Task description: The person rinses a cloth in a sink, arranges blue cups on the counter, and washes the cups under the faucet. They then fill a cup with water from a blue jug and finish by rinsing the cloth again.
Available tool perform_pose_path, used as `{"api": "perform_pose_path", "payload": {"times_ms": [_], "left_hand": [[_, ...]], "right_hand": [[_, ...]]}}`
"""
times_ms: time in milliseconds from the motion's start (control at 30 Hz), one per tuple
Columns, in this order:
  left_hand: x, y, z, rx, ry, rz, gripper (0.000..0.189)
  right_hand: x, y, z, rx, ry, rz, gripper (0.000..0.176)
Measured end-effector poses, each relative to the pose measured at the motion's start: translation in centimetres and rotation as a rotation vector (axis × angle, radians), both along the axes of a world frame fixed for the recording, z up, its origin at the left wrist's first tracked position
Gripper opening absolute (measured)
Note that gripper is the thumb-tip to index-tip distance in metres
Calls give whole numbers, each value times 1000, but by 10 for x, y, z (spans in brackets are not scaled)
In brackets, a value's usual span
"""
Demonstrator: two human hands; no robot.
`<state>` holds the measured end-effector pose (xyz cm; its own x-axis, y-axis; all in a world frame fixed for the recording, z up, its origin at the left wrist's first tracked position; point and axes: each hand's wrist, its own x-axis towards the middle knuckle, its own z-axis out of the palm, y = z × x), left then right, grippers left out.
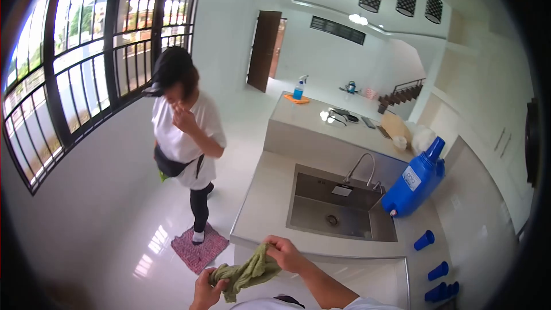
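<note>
A bunched green cloth (248,272) hangs between my two hands at the bottom of the head view, in front of the counter's near edge. My left hand (208,288) has its fingers closed around the cloth's left end. The upper right part of the cloth is pinched by my right hand (285,254). Just beyond lies the counter (261,195) with a steel sink (330,209) and a curved faucet (367,158).
Another person (186,120) stands at the left on a pink mat (200,247), one hand near the face. A blue water container (414,183) and blue cups (424,240) are on the right. On the raised ledge (298,116) stands a spray bottle (299,89) by an orange cloth (297,99).
</note>
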<state>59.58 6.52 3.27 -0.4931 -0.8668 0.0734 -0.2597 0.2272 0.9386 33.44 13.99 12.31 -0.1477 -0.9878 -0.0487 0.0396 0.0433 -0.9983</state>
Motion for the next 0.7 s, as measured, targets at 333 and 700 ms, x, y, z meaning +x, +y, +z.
{"api": "perform_pose_path", "payload": {"times_ms": [333, 700], "left_hand": [[-165, -32, 129, -454, 274, -340, 68], [-273, -141, 212, -109, 6, -563, 19]], "right_hand": [[-39, -23, 136, -363, 1027, 1, 11], [-232, 4, 172, -278, 1122, -250, 22]]}}
